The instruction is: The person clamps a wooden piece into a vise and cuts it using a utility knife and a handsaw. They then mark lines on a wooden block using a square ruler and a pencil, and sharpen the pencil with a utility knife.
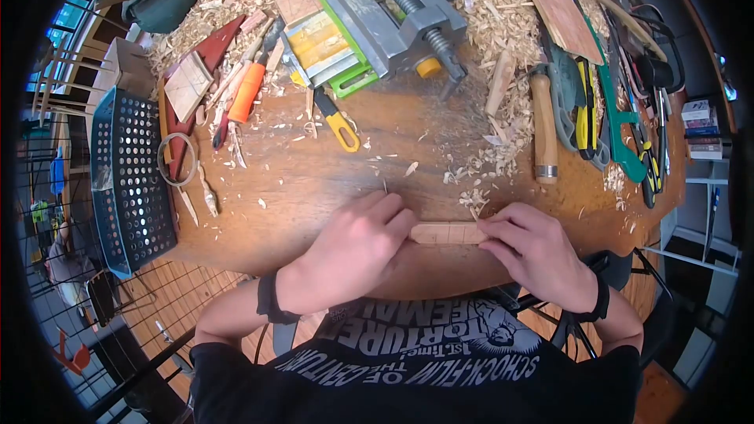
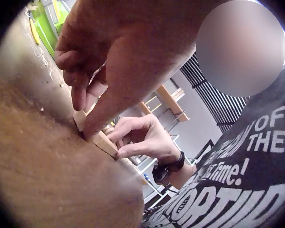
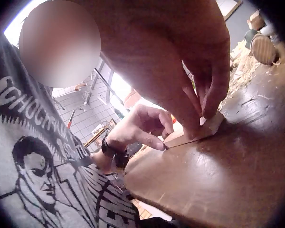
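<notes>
A small flat wooden piece [image 1: 448, 233] with faint lines across it lies near the table's front edge. Its left end is pinched by the left hand [image 1: 353, 242], and a thin pointed sliver stands up beyond those fingers. At the other end the right hand [image 1: 542, 250] pinches the wood between thumb and fingers. The left wrist view shows the wood [image 2: 104, 144] low against the tabletop between both hands. In the right wrist view the right hand's fingertips press down on the wood [image 3: 180, 138], with the left hand [image 3: 141, 127] at its far end.
Shavings surround a metal vise [image 1: 393, 16] at the back. A yellow-handled tool [image 1: 342, 130], an orange-handled tool [image 1: 247, 93] and a blue perforated basket [image 1: 135, 180] are to the left. A wooden-handled tool [image 1: 543, 127], a green saw [image 1: 620, 145] and other tools lie right.
</notes>
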